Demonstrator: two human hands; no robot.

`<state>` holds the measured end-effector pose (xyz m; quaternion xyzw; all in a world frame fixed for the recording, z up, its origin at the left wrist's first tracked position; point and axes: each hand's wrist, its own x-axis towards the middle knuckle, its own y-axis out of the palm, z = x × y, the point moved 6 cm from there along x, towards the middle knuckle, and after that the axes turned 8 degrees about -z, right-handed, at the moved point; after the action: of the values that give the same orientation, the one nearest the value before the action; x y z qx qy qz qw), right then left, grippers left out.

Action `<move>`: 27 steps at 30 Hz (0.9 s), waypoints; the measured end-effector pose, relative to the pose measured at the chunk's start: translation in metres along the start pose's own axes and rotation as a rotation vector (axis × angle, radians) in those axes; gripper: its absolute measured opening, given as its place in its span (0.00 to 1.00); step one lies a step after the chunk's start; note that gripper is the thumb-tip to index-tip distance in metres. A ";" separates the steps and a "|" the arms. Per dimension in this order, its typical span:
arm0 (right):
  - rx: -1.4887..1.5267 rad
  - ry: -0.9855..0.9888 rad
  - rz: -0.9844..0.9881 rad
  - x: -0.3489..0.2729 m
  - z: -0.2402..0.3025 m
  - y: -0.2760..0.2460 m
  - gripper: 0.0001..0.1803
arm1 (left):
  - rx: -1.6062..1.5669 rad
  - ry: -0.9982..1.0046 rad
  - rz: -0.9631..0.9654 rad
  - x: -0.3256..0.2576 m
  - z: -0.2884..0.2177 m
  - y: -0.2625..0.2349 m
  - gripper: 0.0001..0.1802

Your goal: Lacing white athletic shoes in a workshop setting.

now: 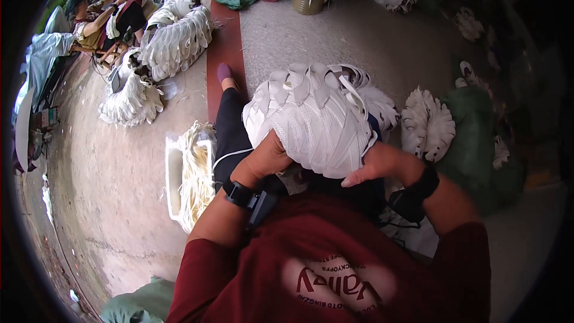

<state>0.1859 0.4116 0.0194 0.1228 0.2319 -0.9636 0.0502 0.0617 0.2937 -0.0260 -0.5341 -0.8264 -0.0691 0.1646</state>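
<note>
Single head view, fisheye, looking steeply down, close over lap; floor curving toward rim.

In the middle of the frame I hold a big bundle of white shoe uppers [311, 122] with both hands: my left hand [268, 158] under its left side, my right hand [375, 166] under its right side. A white crate of cords [172, 173] stands at the left, on the floor.

The stack of white shoe uppers [317, 122] is matt woven mesh with smooth, faintly glossy synthetic strips across it. The floor [125, 161] is rough, dull concrete, cracked and gritty. Beside it, a white tray [174, 173] looks like smooth plastic, filled with pale stringy cord [200, 167]. The red shirt [335, 263] is soft matt cloth.
</note>
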 end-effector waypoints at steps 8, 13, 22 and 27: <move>0.197 0.152 0.128 0.006 -0.004 0.004 0.40 | -0.165 -0.152 -0.051 -0.001 0.002 0.002 0.20; 0.107 0.144 0.145 0.011 0.001 0.006 0.39 | -0.167 -0.130 -0.092 0.000 -0.001 0.001 0.23; 0.133 0.323 0.166 0.010 -0.002 0.004 0.40 | -0.243 -0.093 -0.076 0.000 0.002 0.002 0.21; 0.210 0.474 0.284 0.010 -0.005 0.004 0.39 | -0.293 -0.127 -0.094 -0.001 0.002 0.003 0.20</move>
<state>0.1778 0.4100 0.0110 0.3802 0.1165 -0.9102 0.1160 0.0639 0.2947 -0.0287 -0.5164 -0.8402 -0.1626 0.0291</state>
